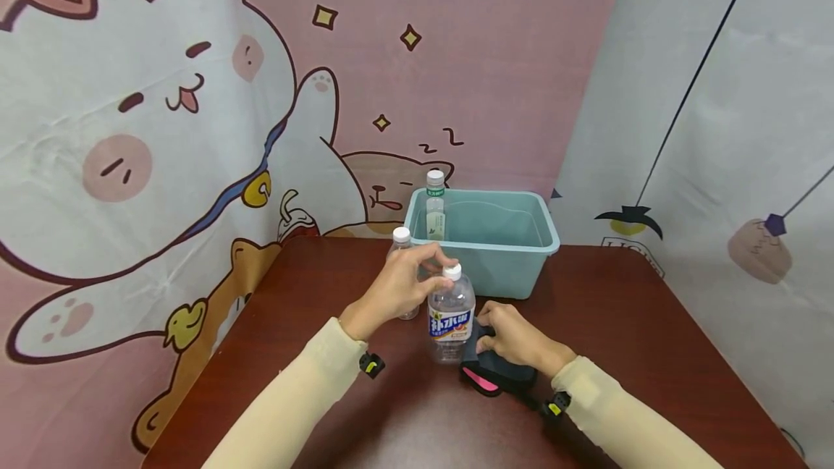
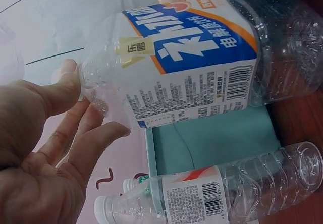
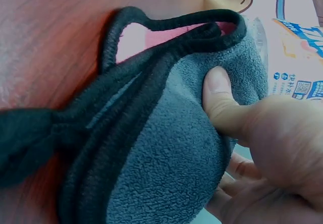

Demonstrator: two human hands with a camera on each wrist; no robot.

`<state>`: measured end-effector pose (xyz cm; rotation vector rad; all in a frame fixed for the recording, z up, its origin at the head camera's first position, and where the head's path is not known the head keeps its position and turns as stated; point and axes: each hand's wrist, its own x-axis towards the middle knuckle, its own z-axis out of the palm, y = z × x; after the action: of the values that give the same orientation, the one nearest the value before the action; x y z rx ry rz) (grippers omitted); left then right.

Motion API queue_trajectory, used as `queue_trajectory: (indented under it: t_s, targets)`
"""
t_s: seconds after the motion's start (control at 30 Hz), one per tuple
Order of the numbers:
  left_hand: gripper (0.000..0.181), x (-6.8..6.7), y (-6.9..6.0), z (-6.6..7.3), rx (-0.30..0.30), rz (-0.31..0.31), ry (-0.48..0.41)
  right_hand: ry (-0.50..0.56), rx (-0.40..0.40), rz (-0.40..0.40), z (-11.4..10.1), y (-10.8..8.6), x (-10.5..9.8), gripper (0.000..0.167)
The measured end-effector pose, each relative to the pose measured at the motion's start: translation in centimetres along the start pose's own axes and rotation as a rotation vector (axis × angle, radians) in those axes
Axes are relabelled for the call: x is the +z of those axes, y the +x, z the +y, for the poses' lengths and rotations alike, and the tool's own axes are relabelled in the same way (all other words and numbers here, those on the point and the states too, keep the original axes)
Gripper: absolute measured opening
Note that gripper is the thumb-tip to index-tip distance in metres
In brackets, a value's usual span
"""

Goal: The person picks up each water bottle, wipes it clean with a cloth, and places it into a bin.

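Observation:
A large clear plastic bottle with a white cap and a blue, white and orange label stands upright on the table. My left hand holds it at the neck just under the cap, thumb and fingers around it. Close against its right side, my right hand grips a folded dark grey fleece piece with black edging, a pink inside and a black strap. In the right wrist view the thumb presses on the fleece, with the other fingers behind it. What the fleece piece is, I cannot tell.
Behind the hands stands a light teal plastic bin, with a clear bottle upright inside at its left. Another clear bottle with a white cap stands in front of the bin, partly behind my left hand. A patterned cloth backdrop rises behind the brown table.

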<state>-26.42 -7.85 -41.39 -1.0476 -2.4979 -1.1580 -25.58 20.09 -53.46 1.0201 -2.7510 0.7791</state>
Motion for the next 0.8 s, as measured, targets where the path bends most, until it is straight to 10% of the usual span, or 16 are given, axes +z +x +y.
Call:
queue_trajectory:
  t_s: [0.8]
  targets:
    - [0.027,0.2,0.0,-0.1,-0.007,-0.002,0.018,0.202,0.114,0.146,-0.6,0.1,-2.8,0.041]
